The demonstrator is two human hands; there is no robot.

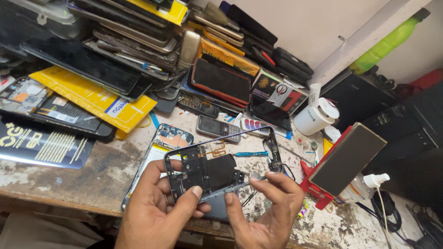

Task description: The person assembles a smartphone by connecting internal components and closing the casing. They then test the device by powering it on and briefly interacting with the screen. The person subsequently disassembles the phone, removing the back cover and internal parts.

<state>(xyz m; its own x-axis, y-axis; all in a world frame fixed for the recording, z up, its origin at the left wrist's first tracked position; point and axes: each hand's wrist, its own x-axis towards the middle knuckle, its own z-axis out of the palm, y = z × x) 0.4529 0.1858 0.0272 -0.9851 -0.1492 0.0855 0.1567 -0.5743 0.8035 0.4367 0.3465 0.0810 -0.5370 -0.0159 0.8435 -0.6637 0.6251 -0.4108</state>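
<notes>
Both hands come up from the near edge, close together, palms turned partly toward each other. The left hand (154,210) sits near left, wrist bent back, fingers curled upward on the far side and spread a little, thumb stretched right and up so its tip lies well forward of the palm. The right hand (272,210) sits near right, just beside the left, its back and knuckles turned toward the camera. Its forefinger and middle finger bend and reach left, pinched near their tips, while the thumb points up toward the left thumb. The two thumb tips stand near each other, not touching. Only bare wrists show; the forearms are cut off by the near edge.
</notes>
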